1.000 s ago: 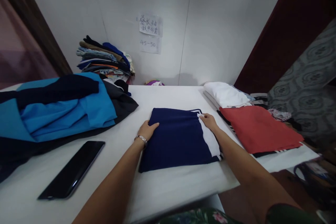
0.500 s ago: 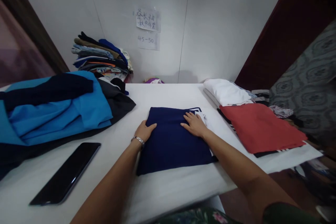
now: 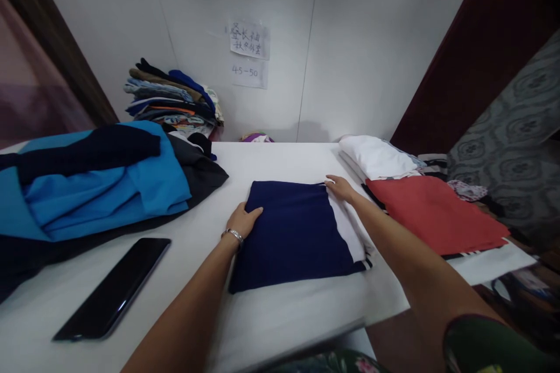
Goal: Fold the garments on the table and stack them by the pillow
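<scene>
A folded navy blue garment (image 3: 289, 233) lies flat on the white table in front of me, with a white part and dark striped trim showing along its right side. My left hand (image 3: 245, 220) holds its left edge, thumb on top and the other fingers largely hidden at the side. At the far right corner, my right hand (image 3: 342, 189) pinches the edge of the cloth where the navy meets the white. A bracelet (image 3: 233, 236) circles my left wrist.
Blue and black clothing (image 3: 105, 186) is heaped at left, behind a black phone (image 3: 114, 288). A stack of folded clothes (image 3: 170, 99) stands at back left. On the right lie a folded red garment (image 3: 437, 215) and white one (image 3: 376, 156). Handwritten paper signs (image 3: 249, 39) hang on the wall.
My right hand has gone from lying flat on the navy garment to pinching its far right corner, slightly farther right. More of the white part shows. My left hand stays at the left edge.
</scene>
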`<state>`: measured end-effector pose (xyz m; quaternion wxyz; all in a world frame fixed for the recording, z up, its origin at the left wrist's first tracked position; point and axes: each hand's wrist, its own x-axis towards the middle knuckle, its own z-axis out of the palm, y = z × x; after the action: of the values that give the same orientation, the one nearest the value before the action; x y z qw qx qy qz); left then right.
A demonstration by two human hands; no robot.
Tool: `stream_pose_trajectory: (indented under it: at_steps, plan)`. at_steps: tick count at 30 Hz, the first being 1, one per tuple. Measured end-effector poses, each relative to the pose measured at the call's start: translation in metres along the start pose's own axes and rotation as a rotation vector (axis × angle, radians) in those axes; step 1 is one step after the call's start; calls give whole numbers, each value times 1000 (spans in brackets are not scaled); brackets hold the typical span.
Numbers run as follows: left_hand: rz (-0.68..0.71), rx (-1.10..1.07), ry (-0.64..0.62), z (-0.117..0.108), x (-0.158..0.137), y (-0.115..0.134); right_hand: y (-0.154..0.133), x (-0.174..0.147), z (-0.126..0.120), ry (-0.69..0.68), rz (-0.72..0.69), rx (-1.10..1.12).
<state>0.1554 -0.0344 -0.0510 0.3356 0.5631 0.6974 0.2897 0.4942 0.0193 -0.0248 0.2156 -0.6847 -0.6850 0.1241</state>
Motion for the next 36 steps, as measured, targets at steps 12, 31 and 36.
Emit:
stream_pose_trajectory:
  at_steps: [12,31,36]
  plan:
    - [-11,-8,5,-1,-2,2,20,13,18,-89,-50,-55]
    - [24,118,-3,0,3,1,63,-97,-13,72,346,604]
    - [1,144,-1,-1,1,5,52,-152,-12,-4,409,724]
